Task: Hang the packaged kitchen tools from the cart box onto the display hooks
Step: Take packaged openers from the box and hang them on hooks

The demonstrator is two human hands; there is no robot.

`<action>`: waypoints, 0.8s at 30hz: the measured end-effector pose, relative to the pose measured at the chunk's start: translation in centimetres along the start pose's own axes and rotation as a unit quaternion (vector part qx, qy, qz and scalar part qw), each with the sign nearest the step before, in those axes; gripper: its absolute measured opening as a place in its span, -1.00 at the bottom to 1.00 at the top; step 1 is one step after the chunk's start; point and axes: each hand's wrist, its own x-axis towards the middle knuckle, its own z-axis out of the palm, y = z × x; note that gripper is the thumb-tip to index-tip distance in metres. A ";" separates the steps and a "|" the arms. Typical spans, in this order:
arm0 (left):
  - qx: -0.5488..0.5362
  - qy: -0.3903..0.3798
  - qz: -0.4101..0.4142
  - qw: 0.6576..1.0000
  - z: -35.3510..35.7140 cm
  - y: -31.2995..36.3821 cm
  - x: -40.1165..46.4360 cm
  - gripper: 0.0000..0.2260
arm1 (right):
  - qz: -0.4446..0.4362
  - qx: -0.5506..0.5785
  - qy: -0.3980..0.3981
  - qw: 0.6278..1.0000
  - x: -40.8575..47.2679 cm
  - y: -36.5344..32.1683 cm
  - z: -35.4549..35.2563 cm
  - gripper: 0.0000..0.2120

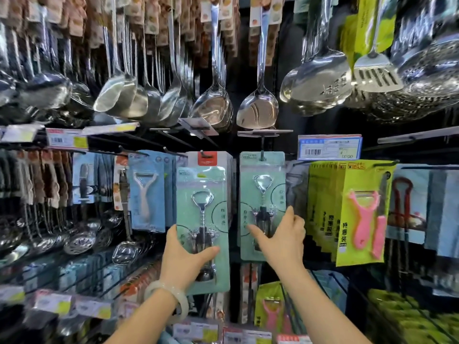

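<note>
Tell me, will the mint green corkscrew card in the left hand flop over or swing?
The mint green carded corkscrew pack probably stays stiff: it stands flat above the left hand. The metal corkscrew likely makes it bottom-heavy. On a hook, it might swing if nudged.

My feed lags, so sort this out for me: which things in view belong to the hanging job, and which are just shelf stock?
Job:
- left hand gripping corkscrew pack
- right hand touching hung corkscrew pack
- its hook

Shelf stock:
- pink peeler pack
- white peeler pack
- hanging ladles
- price tag
</note>
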 end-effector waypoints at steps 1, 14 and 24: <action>0.001 -0.006 -0.001 1.000 0.1 0.0 -0.1 -0.21 | -0.018 -0.015 0.015 1.000 -0.4 -0.1 0.0 -0.05; -0.010 -0.148 0.074 0.986 4.0 0.5 -1.3 -0.32 | -0.080 0.247 -0.105 0.960 -4.6 -0.3 -0.4 -0.36; -0.012 -0.147 0.121 0.982 6.2 4.7 0.8 -0.20 | -0.103 0.269 -0.051 0.956 -0.4 -0.4 -1.9 -0.34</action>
